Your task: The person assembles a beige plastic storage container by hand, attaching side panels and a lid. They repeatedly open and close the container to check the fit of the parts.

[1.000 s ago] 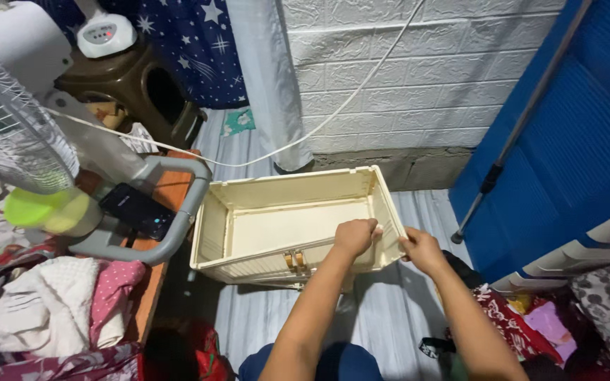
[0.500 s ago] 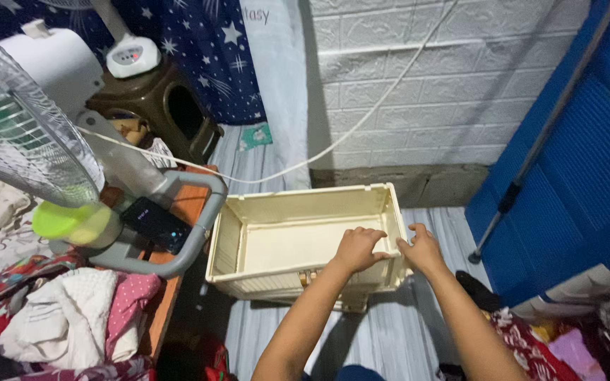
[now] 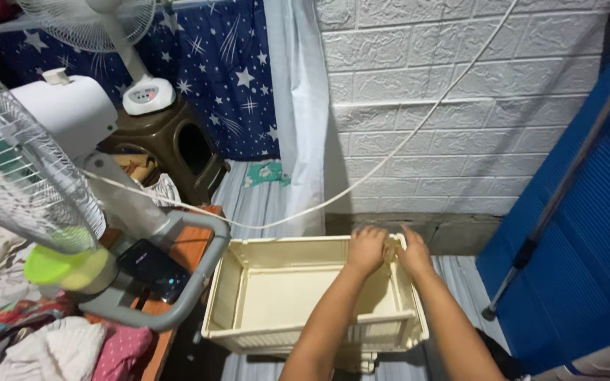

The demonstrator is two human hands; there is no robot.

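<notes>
Cream crate (image 3: 248, 296) | left hand (image 3: 366, 248), right hand (image 3: 412, 252) moved to far corner | apparently gripping rim

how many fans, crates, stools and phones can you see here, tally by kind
Fans: 2, a near one at left and a far one at top
Cream crate: 1, with the left hand and right hand at its far right corner
Brown stool: 1
Phone: 1
Total: 5
</notes>
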